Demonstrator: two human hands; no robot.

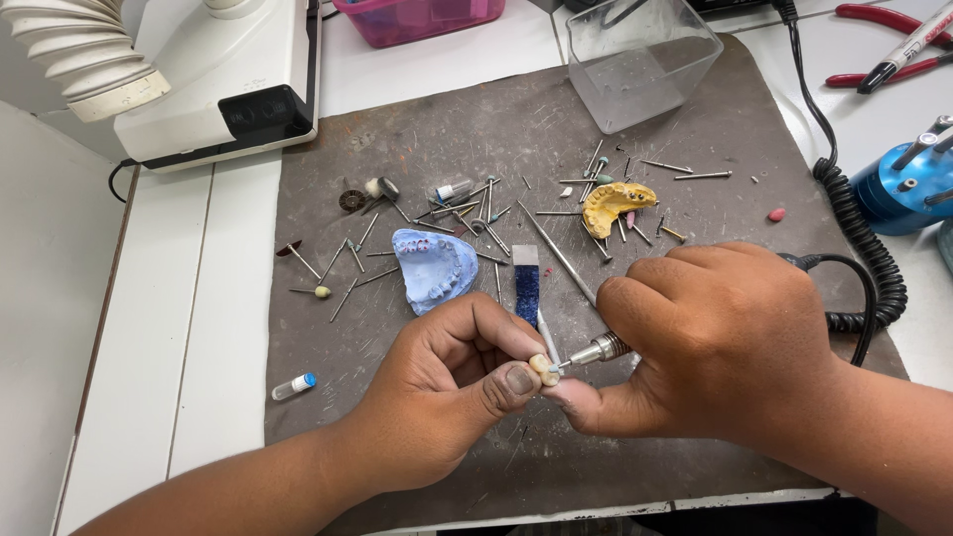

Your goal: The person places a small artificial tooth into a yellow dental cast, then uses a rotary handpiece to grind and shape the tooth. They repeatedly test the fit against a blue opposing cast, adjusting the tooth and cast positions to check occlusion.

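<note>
Am seeing left hand [452, 382] pinching small tooth piece [542, 369] at fingertips, over mat [695, 139]. Right hand [715, 342] gripping handpiece [596, 350], axis running right-to-left, tip touching piece's right side.

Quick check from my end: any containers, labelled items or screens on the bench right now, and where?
Clear plastic box: top centre of the grey mat, square, see-through.
Pink tray: top edge, left of the box, rectangular.
Small vial: mat's lower left, lying down, clear with blue cap.
Marker pen: top right, printed barrel, black cap.
No screens.
</note>
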